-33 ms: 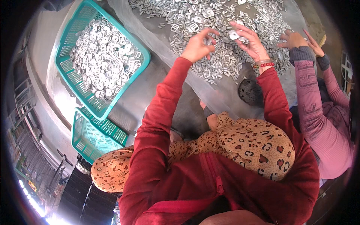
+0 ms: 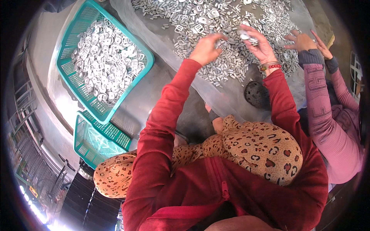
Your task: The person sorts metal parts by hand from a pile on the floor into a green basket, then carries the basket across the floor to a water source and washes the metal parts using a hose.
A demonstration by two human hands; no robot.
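Note:
My right hand [image 2: 263,47] has its fingers bent round a few shiny silver metal buckles [image 2: 248,37], round and slotted in shape. Just left of it, my left hand [image 2: 208,49] hovers with curled fingers; its fingertips are blurred, and what lies between them I cannot make out. Both hands are over a wide spread of small grey metal pellets [image 2: 231,63], with silver buckles scattered among them, such as a slotted one [image 2: 198,28]. To the left, a teal plastic basket [image 2: 151,57] holds a heap of similar silver pieces [image 2: 110,61].
A second green basket [image 2: 86,143] stands below the full one. Clear plastic sheeting [image 2: 208,90] edges the pellets. A black perforated clog [image 2: 257,94] lies near my right forearm. At the right, a co-worker's hands [image 2: 304,41] in pink sleeves reach over the pellets.
My left hand has shifted slightly right, its fingers closing in more. The buckles in my right hand have tilted and moved a little. The co-worker's near hand has barely moved.

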